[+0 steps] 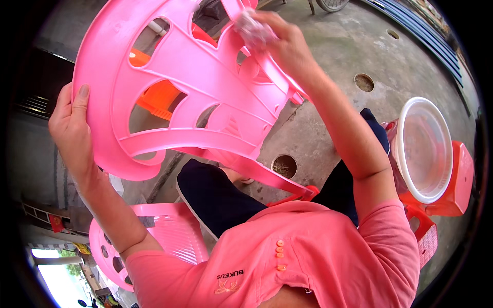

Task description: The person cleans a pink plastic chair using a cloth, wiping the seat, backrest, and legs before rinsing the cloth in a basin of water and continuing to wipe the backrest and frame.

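Observation:
A pink plastic armchair (204,84) is tilted in front of me, its cut-out backrest facing up. My left hand (73,119) grips the outer rim of the backrest at the left, thumb on top. Bunched in my right hand (287,44) is a crumpled, pinkish-white cloth (254,30), pressed against the chair's far upper side. That hand is slightly blurred. Part of the chair's far end runs out of the picture at the top.
To my right, a white-rimmed plastic basin (423,150) with liquid rests on a red plastic stool (460,181). Another pink chair (181,235) stands at my left. Orange plastic (160,100) shows through the backrest openings. The concrete floor (327,50) has round holes (284,166).

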`<state>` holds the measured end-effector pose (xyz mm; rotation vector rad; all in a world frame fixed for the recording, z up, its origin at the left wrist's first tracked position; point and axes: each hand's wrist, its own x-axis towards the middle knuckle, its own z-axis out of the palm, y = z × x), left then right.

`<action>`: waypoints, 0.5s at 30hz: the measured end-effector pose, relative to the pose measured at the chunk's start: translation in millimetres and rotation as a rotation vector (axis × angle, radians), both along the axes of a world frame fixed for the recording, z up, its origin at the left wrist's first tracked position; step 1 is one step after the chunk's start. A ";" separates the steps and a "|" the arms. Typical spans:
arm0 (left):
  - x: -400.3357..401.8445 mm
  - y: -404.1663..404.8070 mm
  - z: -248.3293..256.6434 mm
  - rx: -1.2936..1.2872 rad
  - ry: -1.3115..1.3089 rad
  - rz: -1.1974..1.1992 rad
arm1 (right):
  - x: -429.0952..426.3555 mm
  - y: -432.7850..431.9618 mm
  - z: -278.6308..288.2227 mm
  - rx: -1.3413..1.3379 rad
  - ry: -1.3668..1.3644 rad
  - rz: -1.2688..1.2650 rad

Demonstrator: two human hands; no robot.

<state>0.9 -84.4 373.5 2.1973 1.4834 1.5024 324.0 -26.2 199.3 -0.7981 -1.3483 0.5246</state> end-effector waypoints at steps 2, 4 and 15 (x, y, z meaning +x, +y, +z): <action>-6.4 -8.9 4.0 0.011 0.012 0.025 | -9.1 10.8 24.7 0.260 0.059 0.137; -4.9 -4.8 4.6 0.013 0.032 0.016 | -11.9 26.5 27.3 0.380 -0.042 -0.089; -31.4 3.6 5.5 0.045 0.034 0.085 | -12.1 28.0 -94.1 -0.188 -0.103 -0.291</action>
